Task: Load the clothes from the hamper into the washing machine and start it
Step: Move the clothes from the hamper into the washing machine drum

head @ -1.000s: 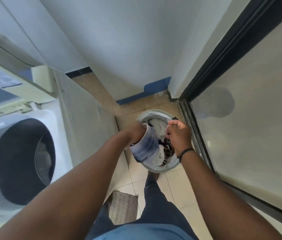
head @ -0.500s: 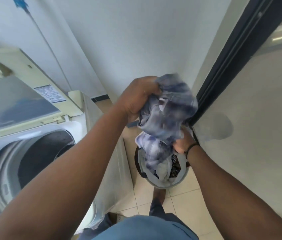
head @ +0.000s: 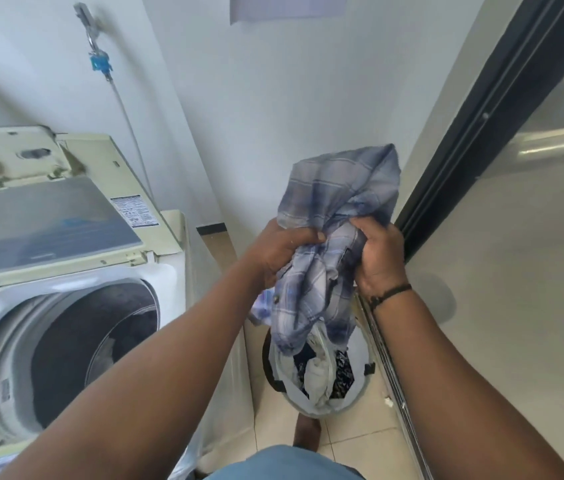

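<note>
So the blue plaid shirt (head: 325, 237) is bunched up and hanging pretty much straight up and down, long axis vertical. The top end puffs up above the hands toward the white wall (head: 273, 98), and the bottom end dangles down to the mouth of the hamper (head: 360, 393), where it meets the other clothes.

Left hand (head: 280, 252) is curled tight around the left side of the bundle, fingers wrapped into the cloth. Right hand (head: 379, 259) is doing the same on the right side, fingers closed into a fold, with a dark wristband (head: 391, 294) just below it. The two hands sit close together at about the same height, with only a wad of shirt between them, so the shirt's middle is squeezed between them while both ends flop free above and below.

The hamper is on the tiled floor (head: 353, 441), right under the hands, tucked between the washing machine (head: 173, 271) and the sliding door track (head: 391, 375). It's got more clothes in it, something white and something dark with a pattern.

The washing machine is off to the left with its lid (head: 41, 220) flipped up and the drum (head: 76, 355) open. The shirt is well to the right of the drum opening, not over it.
</note>
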